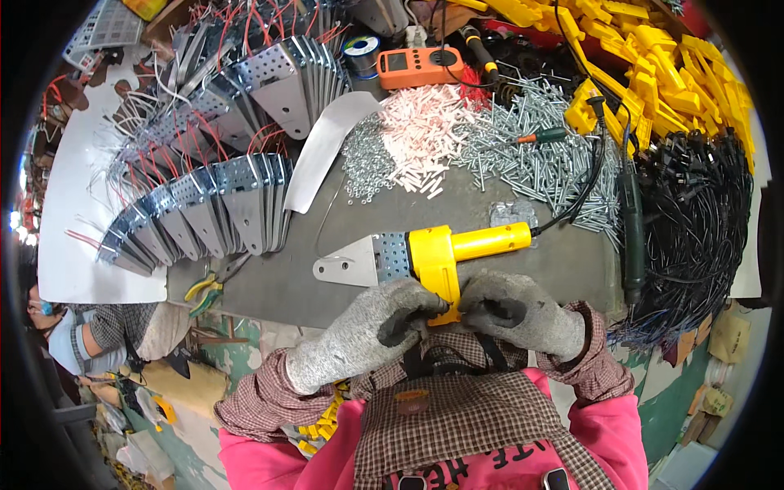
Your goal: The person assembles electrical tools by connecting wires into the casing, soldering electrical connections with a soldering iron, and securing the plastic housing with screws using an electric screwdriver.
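A yellow pipe welding iron (490,242) lies on the grey work surface in front of me. Its pointed metal heating plate (351,268) faces left, and its handle runs right into a black cord. My left hand (384,314), in a grey glove with dark fingertips, is closed against the left side of the housing's near end. On the other side of that end, my right hand (518,309), gloved alike, has its fingers curled in a pinch. Anything small between the fingertips of either hand is hidden.
Stacked metal heating plates (249,204) with red wires stand left. Beyond lie nuts (369,162), pale sleeves (420,131), screws (523,143) and an orange meter (418,67). Yellow housings (670,73) and black cords (690,220) pile right; an electric screwdriver (630,229) hangs there. Pliers (208,290) lie left.
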### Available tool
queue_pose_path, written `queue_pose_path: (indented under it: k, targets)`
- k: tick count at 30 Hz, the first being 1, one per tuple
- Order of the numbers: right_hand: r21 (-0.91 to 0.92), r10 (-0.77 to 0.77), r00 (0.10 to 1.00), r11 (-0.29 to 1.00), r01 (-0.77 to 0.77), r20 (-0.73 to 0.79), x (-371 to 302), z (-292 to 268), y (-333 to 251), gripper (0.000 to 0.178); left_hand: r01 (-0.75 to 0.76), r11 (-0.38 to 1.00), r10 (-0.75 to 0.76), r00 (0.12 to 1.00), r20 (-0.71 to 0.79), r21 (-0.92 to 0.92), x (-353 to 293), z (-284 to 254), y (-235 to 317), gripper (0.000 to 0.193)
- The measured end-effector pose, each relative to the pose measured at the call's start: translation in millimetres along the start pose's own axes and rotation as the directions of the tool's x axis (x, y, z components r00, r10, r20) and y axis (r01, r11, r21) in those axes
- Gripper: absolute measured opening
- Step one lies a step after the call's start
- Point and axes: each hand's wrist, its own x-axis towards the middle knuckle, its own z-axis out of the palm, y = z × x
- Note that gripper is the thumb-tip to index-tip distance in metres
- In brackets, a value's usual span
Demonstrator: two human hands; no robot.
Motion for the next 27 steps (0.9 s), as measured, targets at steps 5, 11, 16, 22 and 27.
queue_pose_path:
  k: [5,11,16,22,27]
  targets:
    - [-0.105,-0.081,0.997,0.991,0.082,0.018,-3,6,12,0.022,0.092,0.974,-0.095,0.995,-0.006,-0.208,-14,8,-2,0.036]
    - [-0.168,-0.092,0.993,0.980,0.103,0.076,-4,5,13,0.022,-0.135,0.963,0.144,0.989,-0.022,0.235,-20,16,3,0.047]
    - [-0.168,-0.153,0.985,0.972,0.165,0.083,-4,0,-1,0.021,-0.366,0.753,0.368,0.923,0.111,0.547,-30,20,-3,0.044]
    - [-0.364,-0.082,0.955,0.931,-0.028,-0.284,19,-52,-12,0.018,-0.212,0.822,0.346,0.923,-0.166,0.528,42,-10,-9,0.050]
    - [-0.844,-0.200,0.932,0.510,-0.166,-0.304,88,-95,21,0.018,0.203,0.657,-0.037,0.971,-0.238,0.726,181,-26,-56,0.035]
